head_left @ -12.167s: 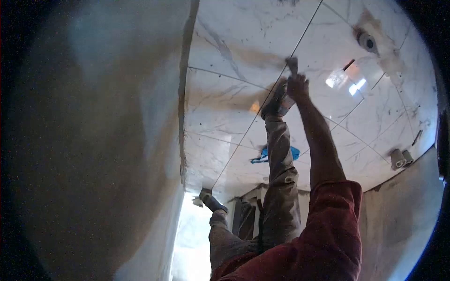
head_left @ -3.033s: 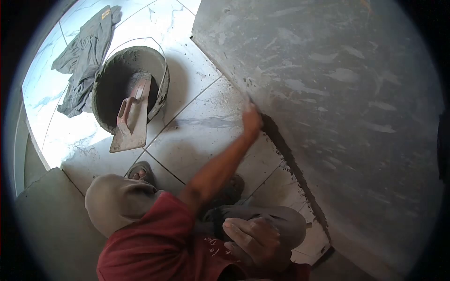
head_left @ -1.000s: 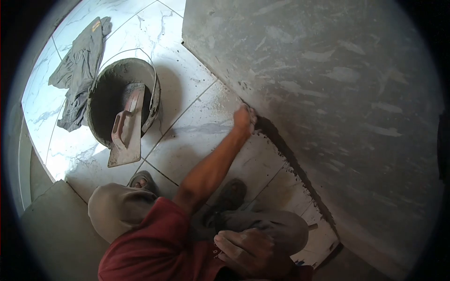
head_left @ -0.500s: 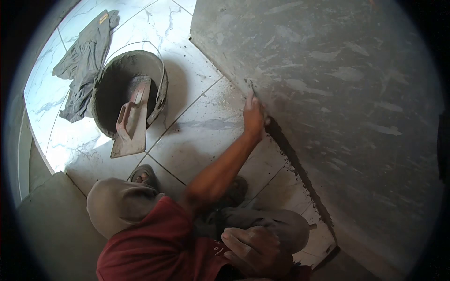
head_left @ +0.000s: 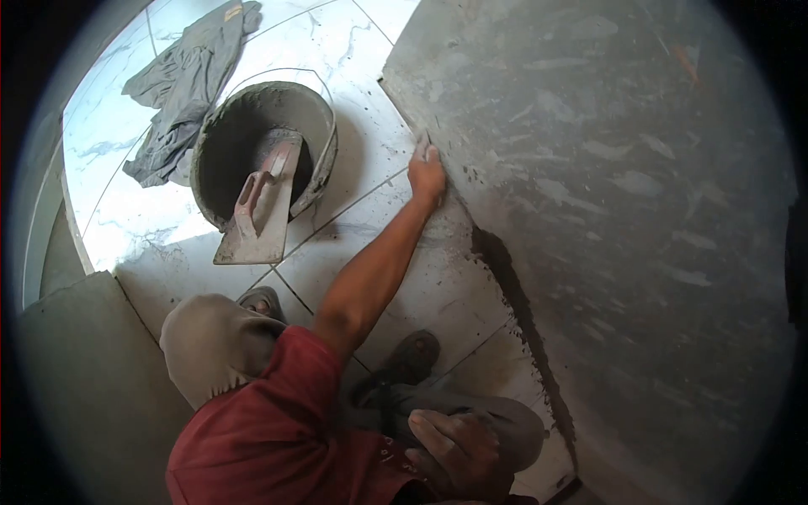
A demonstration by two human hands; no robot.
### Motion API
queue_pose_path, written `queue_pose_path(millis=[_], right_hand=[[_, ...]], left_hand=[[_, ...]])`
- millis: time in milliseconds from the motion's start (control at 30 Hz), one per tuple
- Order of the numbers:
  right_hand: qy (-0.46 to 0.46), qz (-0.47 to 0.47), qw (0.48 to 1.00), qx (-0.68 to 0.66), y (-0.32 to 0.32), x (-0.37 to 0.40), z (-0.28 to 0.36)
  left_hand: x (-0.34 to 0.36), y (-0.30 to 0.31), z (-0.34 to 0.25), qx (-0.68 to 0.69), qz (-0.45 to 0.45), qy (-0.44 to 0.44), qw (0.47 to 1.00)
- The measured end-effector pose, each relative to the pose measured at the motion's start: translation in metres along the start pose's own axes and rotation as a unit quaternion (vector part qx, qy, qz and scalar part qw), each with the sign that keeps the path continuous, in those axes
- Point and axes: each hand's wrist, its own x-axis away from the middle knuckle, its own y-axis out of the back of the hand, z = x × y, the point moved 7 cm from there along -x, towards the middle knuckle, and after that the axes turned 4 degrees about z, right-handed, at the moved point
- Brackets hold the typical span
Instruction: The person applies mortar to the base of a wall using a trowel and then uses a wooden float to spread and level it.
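My left hand (head_left: 427, 175) reaches far forward to the joint where the grey wall panel (head_left: 606, 194) meets the floor. Its fingers are pressed together, and a thin grey tip shows past them; what it is I cannot make out. Nearer to me, a dark line of wet mortar (head_left: 522, 311) runs along the joint. My right hand (head_left: 459, 446) is curled low in front of my bent knee (head_left: 522, 425), fingers folded; whatever it may hold is hidden.
A mortar-crusted bucket (head_left: 210, 151) with a wire handle stands on the marbled tiles (head_left: 370, 261). A plastering float (head_left: 265, 223) leans in it, handle up. Behind lies a crumpled grey cloth (head_left: 189, 76). My sandalled foot (head_left: 412, 353) is close by. A grey slab (head_left: 93, 362) borders the left.
My left hand has moved forward along the joint, away from the mortar line, and the arm is straighter. The view has shifted, with the bucket appearing further right. The right hand stays by the knee.
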Motion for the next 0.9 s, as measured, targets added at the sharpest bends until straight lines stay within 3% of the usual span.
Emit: queue_pose_path(millis=[67, 100, 167, 200, 267, 300, 333, 433, 467, 500, 533, 600, 633, 667, 700, 833, 900], right_hand=[[0.016, 0.002, 1.0, -0.002, -0.001, -0.003, -0.001], [0.022, 0.004, 1.0, -0.003, -0.002, -0.005, 0.0], [0.028, 0.022, 0.999, -0.009, -0.004, -0.015, -0.001], [0.03, 0.034, 0.999, -0.011, -0.005, -0.019, -0.001], [0.018, 0.03, 0.999, -0.005, -0.005, -0.018, -0.001], [0.009, 0.017, 1.0, 0.001, -0.004, -0.017, -0.002], [0.011, 0.015, 1.0, 0.002, -0.004, -0.015, -0.005], [0.095, -0.011, 0.995, 0.03, 0.004, -0.017, 0.002], [0.057, 0.013, 0.998, 0.004, 0.009, -0.025, 0.003], [0.021, 0.042, 0.999, -0.021, 0.01, -0.031, 0.002], [0.022, 0.047, 0.998, -0.021, 0.004, -0.033, -0.003], [0.117, -0.021, 0.991, 0.054, -0.003, -0.03, -0.005], [0.115, -0.018, 0.992, 0.054, 0.002, -0.03, 0.0], [0.054, 0.019, 0.998, 0.017, 0.006, -0.032, 0.0], [-0.005, 0.053, 0.998, -0.019, 0.007, -0.033, -0.005], [0.033, -0.023, 0.999, -0.034, 0.0, -0.023, -0.015], [0.067, -0.019, 0.997, -0.019, 0.001, -0.029, -0.011]], left_hand=[[0.013, 0.004, 0.021, -0.23, 0.076, 0.032, 0.97], [0.045, -0.008, 0.018, -0.26, 0.08, -0.016, 0.962], [0.099, -0.031, 0.015, -0.225, 0.047, -0.028, 0.973], [0.089, -0.028, 0.018, -0.223, 0.041, -0.027, 0.974], [0.054, -0.014, 0.018, -0.18, -0.023, -0.109, 0.977], [0.023, 0.008, 0.04, -0.178, -0.003, 0.158, 0.971], [-0.015, 0.023, 0.071, 0.028, -0.048, 0.187, 0.981], [0.006, 0.016, 0.067, 0.016, 0.021, 0.231, 0.973], [0.028, 0.009, 0.063, -0.159, -0.012, -0.038, 0.986], [0.061, -0.007, 0.046, -0.318, -0.044, -0.303, 0.898], [0.065, -0.009, 0.063, -0.318, -0.049, -0.301, 0.898], [0.073, -0.018, 0.073, -0.38, -0.073, -0.329, 0.861], [0.06, -0.011, 0.052, -0.38, -0.075, -0.326, 0.863], [0.018, 0.016, 0.05, -0.203, -0.044, -0.007, 0.978], [0.013, 0.016, 0.071, 0.002, -0.005, 0.309, 0.951], [0.044, 0.004, 0.072, -0.022, 0.03, 0.291, 0.956], [0.062, -0.01, 0.07, 0.025, -0.007, 0.212, 0.977]])
